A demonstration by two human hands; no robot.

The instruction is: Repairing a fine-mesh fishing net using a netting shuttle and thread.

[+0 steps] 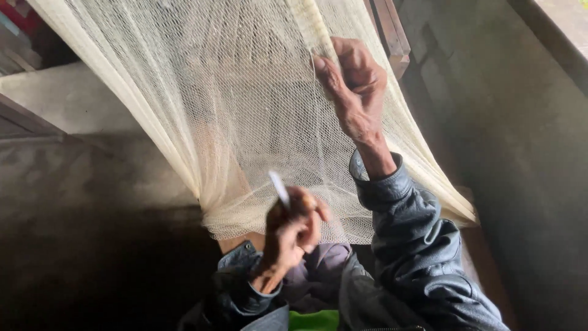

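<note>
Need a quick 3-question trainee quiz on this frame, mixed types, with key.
1. True or false: the right hand grips the net high up.
2. Multiple choice: the left hand holds A) a hammer, B) a thin pale tool, C) a cup.
3. Fill the gap: both arms wear dark ____ sleeves.

Key: 1 true; 2 B; 3 jacket.
</note>
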